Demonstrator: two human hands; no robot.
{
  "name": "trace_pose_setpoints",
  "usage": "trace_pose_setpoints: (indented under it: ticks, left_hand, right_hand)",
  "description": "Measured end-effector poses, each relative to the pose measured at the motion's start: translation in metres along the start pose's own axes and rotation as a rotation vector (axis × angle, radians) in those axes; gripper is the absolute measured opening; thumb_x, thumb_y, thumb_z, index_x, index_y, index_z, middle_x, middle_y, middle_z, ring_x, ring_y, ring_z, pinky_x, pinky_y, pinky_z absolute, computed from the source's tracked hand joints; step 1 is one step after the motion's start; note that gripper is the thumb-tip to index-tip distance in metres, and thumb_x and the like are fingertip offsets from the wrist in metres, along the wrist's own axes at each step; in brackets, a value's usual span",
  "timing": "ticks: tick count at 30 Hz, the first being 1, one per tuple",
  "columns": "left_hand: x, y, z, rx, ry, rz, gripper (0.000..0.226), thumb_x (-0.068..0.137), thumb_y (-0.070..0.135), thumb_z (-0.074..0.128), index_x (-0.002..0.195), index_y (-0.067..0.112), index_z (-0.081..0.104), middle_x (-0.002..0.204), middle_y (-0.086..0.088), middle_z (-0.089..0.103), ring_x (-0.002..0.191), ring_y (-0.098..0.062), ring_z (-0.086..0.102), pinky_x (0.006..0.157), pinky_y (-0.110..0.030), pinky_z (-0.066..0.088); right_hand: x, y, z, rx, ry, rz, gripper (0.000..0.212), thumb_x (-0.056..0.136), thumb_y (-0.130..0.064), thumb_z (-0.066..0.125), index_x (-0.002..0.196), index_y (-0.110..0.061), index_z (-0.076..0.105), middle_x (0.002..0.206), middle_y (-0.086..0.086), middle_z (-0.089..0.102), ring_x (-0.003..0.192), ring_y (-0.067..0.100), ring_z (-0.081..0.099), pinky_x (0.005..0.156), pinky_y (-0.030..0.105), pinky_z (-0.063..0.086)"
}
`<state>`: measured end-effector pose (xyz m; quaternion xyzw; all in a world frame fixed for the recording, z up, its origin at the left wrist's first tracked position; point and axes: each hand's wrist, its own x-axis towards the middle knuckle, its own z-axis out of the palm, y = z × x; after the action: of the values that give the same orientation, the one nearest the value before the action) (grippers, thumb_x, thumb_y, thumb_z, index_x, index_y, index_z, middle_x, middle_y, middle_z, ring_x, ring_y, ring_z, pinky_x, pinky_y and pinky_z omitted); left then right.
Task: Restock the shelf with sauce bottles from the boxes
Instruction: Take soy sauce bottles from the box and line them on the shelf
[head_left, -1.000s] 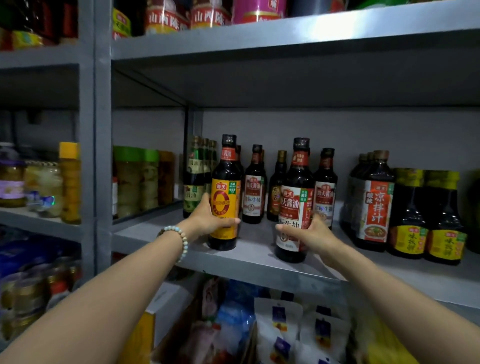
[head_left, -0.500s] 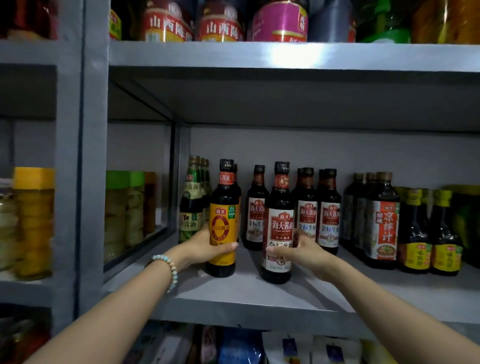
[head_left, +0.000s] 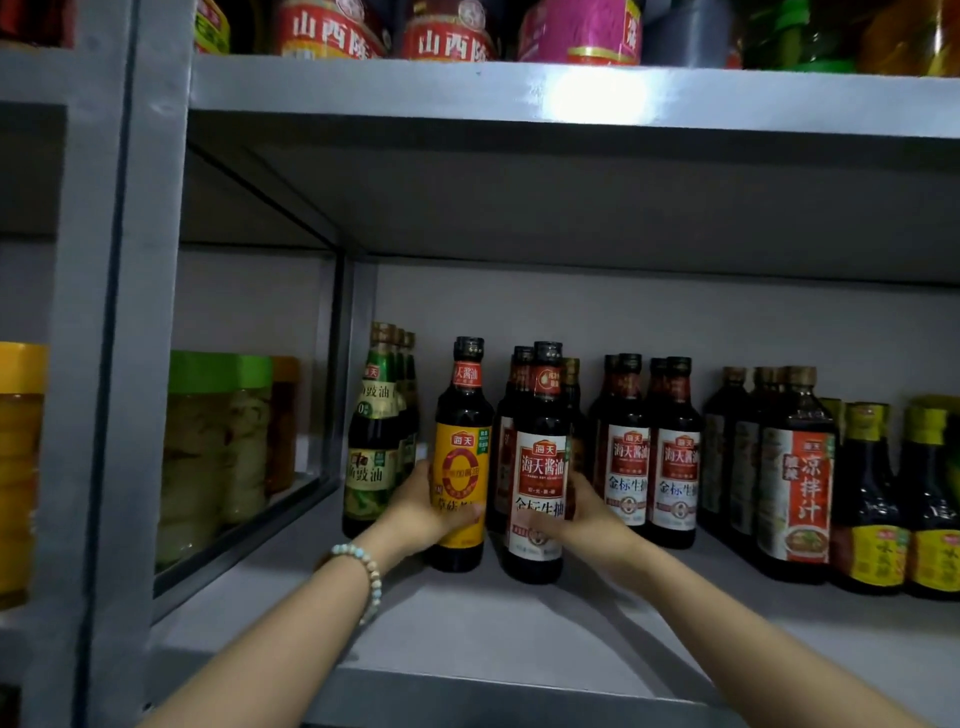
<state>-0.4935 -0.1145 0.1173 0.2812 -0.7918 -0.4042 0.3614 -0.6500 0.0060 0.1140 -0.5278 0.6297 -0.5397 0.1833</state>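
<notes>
Shelf (head_left: 467, 634), lower centre of frame: left hand (head_left: 415, 512) grips a yellow-label bottle (head_left: 462, 467), right hand (head_left: 587, 519) grips a red-label bottle (head_left: 540, 467), both upright, side by side. Best to slide each straight back, base flat, labels forward, before letting go.

I note grey metal shelving (head_left: 130, 364) against a pale wall (head_left: 675, 312). Glare (head_left: 602, 96) sits on the upper shelf edge (head_left: 363, 88).
</notes>
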Motion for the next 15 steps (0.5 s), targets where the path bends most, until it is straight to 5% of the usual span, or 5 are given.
trace_pose_setpoints:
  ticks: [3,6,15]
  left_hand:
    - [0.006,-0.001,-0.004,-0.03,0.002,0.002,0.077,0.077,0.021,0.075,0.14,0.017,0.03,0.139,-0.003,0.047,0.127,-0.021,0.046,0.094,-0.03,0.04]
    - [0.013,0.0,-0.007,-0.037,-0.017,-0.032,0.075,0.077,0.02,0.074,0.14,0.018,0.032,0.139,-0.004,0.047,0.126,-0.024,0.046,0.096,-0.036,0.043]
    - [0.029,-0.009,-0.005,-0.026,-0.012,0.018,0.07,0.08,0.021,0.072,0.139,0.02,0.036,0.137,-0.003,0.051,0.124,-0.022,0.049,0.097,-0.038,0.046]
  right_hand:
    - [0.009,0.005,-0.003,-0.016,0.013,0.011,0.057,0.079,-0.02,0.075,0.124,-0.027,0.039,0.112,-0.01,0.059,0.105,0.011,0.056,0.075,0.017,0.048]
    - [0.027,0.013,0.0,-0.011,0.06,0.033,0.064,0.076,-0.017,0.078,0.129,-0.018,0.043,0.125,0.001,0.061,0.113,0.019,0.059,0.088,0.031,0.051]
    - [0.054,0.032,0.004,-0.045,0.096,0.026,0.069,0.071,-0.023,0.082,0.129,-0.015,0.044,0.123,0.001,0.063,0.113,0.02,0.06,0.085,0.031,0.052]
